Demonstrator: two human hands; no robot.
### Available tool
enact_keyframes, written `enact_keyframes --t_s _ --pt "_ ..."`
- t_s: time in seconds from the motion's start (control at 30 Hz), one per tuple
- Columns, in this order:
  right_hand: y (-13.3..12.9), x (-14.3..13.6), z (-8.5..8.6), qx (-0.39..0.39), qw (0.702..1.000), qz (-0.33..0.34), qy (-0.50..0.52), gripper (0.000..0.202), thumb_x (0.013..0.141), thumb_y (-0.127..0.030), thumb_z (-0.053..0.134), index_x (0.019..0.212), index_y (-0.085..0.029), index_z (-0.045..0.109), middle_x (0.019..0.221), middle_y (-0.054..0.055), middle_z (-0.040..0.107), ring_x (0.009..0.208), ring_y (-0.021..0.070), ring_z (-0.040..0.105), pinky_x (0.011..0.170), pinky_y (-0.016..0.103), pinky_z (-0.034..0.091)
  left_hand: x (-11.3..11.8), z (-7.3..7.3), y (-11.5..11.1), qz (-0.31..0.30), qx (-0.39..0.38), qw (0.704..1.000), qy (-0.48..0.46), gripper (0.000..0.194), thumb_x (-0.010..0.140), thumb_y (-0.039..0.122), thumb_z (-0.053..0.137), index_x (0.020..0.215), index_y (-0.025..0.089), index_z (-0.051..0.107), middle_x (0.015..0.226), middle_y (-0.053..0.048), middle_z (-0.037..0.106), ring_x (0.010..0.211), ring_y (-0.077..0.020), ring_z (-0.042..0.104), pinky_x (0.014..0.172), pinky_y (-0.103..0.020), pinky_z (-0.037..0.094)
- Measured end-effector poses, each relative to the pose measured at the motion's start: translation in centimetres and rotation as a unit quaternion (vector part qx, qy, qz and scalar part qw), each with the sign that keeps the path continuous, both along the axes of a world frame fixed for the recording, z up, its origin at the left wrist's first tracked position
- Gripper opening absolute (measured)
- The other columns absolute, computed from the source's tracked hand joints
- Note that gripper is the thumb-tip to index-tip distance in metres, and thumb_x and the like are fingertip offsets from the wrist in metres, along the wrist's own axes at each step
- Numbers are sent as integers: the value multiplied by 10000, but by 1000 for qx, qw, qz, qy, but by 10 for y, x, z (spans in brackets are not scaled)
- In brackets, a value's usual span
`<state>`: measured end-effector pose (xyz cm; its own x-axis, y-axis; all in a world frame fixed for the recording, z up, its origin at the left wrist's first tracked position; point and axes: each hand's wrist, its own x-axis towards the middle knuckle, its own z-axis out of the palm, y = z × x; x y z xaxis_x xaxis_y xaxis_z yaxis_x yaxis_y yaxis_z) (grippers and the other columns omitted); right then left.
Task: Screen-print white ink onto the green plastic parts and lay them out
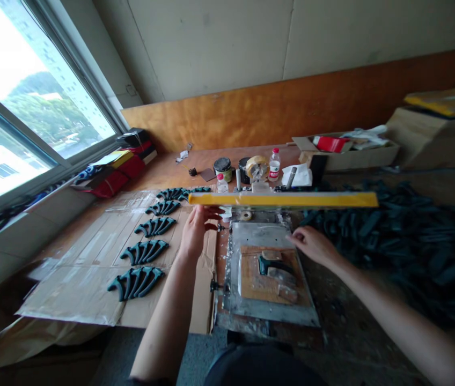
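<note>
My left hand (203,221) is just below the left end of a long yellow bar (284,200), its fingers apart and nothing visible between them. Over the right edge of a grey metal plate (233,268), the fingers of my right hand (303,238) are pressed together; what they hold, if anything, is too small to tell. A wooden board (249,279) lies on the plate, with one dark green curved part (265,265) on it. To the left, similar parts (137,282) lie in several fanned rows on flat cardboard (78,268).
A large heap of dark green parts (396,236) lies to the right. Behind the bar stand a tape roll (257,168), a red-capped bottle (274,165) and a black-lidded jar (222,167). Open cardboard box (356,158) at back right; window (42,96) at left.
</note>
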<state>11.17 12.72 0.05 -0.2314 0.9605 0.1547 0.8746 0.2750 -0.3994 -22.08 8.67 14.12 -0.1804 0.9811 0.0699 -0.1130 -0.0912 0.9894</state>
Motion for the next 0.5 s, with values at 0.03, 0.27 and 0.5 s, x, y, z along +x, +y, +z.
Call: enact_keyframes --t_s 0.03,0.27,0.5 --pt "-13 -8 -15 -8 999 32 -30 296 878 -453 561 757 -187 613 830 66 640 788 215 619 688 306 456 3 4 8 -6 7 1000 -14 526 849 637 457 961 155 635 923 -91 701 763 -158 638 545 -213 456" --pt "-77 -70 -37 -48 994 11 -95 111 943 -221 485 929 -155 573 837 96 660 804 218 644 685 287 449 51 -70 -46 -80 -224 971 -31 725 713 773 515 1019 122 605 772 -109 701 537 -155 610 418 -215 384" --pt "-101 -69 -28 43 987 154 9 154 947 -190 442 905 -213 588 940 43 638 927 188 588 838 296 446 69 -175 -106 -56 -390 916 -74 606 726 757 469 826 174 598 756 -62 645 668 -185 620 501 -245 410"
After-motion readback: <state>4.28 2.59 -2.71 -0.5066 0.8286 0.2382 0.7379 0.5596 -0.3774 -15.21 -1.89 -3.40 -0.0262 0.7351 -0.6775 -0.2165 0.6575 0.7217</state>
